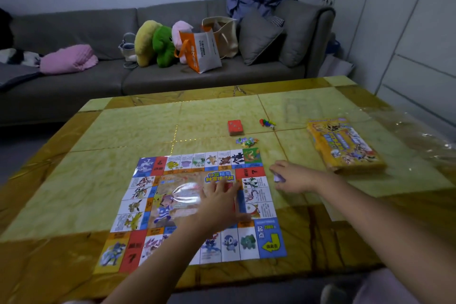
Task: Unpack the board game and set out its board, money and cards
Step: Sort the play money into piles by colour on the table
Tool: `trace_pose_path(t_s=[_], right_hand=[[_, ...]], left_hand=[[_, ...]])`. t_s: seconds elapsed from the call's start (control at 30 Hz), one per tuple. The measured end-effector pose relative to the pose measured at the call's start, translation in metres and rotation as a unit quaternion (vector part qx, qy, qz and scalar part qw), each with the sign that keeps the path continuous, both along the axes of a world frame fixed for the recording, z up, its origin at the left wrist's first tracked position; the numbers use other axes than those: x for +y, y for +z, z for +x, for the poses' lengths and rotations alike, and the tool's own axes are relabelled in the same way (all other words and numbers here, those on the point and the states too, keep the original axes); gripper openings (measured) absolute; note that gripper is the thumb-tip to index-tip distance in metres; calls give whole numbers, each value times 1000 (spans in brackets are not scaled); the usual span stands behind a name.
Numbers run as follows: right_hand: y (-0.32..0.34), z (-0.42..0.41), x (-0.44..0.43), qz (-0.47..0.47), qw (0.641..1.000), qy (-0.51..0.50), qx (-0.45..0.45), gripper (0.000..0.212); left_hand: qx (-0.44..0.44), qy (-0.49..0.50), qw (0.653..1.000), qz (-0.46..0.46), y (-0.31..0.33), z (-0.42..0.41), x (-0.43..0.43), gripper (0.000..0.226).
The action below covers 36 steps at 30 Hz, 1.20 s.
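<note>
The board [187, 205] is laid flat and unfolded on the table [74, 192], directly in front of the person. The left hand [219, 202] is pressed on its right-centre with fingers straight and spread, and nothing is held in it. A narrow blue strip [241, 201] is seen just beside that hand's fingertips, its long axis running away from the person; what it is cannot be told. The right hand [288, 177] is held just off the board's right edge, with its fingers curled round a small lilac item [280, 177], too blurred to be named, though money is suspected. The red deck [234, 127] is set beyond the board's far right corner, with a small heap of coloured pieces [247, 142] between it and the board and the pawns [266, 123] just to its right. The game box [345, 145] lies farther right, well apart from the board. All of these lie forward and to the right, so the right hand is judged the nearer one; a free spot by the board's right edge is probably needed for what it holds.
</note>
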State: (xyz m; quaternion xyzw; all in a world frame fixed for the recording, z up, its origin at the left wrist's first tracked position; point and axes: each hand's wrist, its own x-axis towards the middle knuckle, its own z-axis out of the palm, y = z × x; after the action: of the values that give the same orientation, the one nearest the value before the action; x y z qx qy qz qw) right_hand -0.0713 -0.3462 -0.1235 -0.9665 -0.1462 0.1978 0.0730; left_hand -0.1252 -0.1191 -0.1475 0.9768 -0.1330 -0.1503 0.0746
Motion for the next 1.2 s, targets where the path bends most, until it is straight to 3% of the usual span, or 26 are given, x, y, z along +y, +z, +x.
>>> trace_pose_path(t_s=[0.07,0.2,0.33,0.47,0.63,0.7,0.8,1.03,1.13,1.2], right_hand=[[-3,-27,0,38,999,2,4,79],[-12,-82,-6,115,993,4,25,125],[-29,-115,-10,115,992,54,-10,136],[-42,-145,-8,125,985,103,-64,119],[-50,-160,4,124,959,183,-178,64],[-56,-165,13,140,938,221,-226,54],[-64,-171,17,163,931,220,-242,55],[-59,-167,15,199,929,199,-242,36],[-49,-160,16,246,933,155,-212,45],[-35,-153,16,285,933,95,-197,55]], left_hand=[[-6,9,1000,-2,-2,-7,4,94],[-22,40,999,-18,-5,-16,17,90],[-46,59,996,-38,-6,-13,35,86],[-54,63,995,-57,-2,-9,52,77],[-40,71,994,-75,0,-3,67,77],[-37,75,993,-83,-1,0,72,76],[-42,79,991,-96,-3,4,77,73],[-30,86,989,-114,1,10,89,70],[-43,81,988,-122,11,7,86,59],[-102,93,975,-175,20,0,76,49]])
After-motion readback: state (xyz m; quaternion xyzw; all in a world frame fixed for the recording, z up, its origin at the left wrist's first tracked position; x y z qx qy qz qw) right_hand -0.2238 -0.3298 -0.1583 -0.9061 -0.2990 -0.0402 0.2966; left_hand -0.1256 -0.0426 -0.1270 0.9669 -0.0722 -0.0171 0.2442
